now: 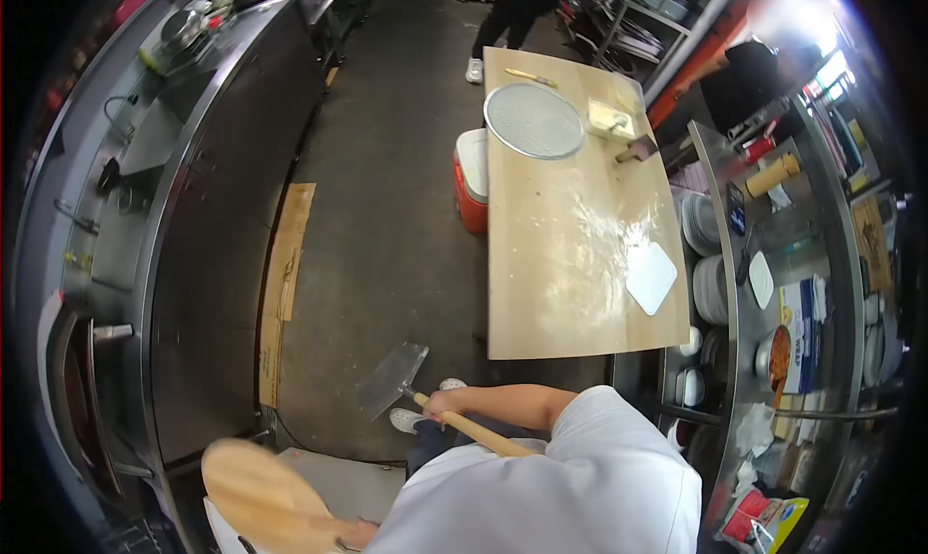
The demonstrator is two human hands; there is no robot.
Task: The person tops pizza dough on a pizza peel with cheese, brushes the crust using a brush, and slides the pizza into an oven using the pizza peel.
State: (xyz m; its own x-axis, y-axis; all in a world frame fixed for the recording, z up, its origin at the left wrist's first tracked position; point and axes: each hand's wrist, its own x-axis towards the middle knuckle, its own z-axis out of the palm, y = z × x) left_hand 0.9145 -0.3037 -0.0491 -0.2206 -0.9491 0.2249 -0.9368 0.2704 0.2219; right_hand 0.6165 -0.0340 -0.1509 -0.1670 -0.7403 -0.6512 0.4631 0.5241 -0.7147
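Two paddles in hand; firm grips and both blades angled clear of table (541, 293) and shoes (406, 420) would serve best. Right hand (441, 405) closed round the metal paddle's (396, 378) wooden handle, blade ahead and leftward. Left hand (361, 534), partly hidden, seems wrapped on the wooden paddle's (263, 494) handle; its blurred disc lies left.

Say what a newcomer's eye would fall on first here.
Probably the round wooden paddle at the lower left, blurred, its handle in the left hand. Next, likely the long-handled peel gripped in the right hand, its clear-looking flat blade above the dark floor. Then the round mesh screen near the far end of the pale table.
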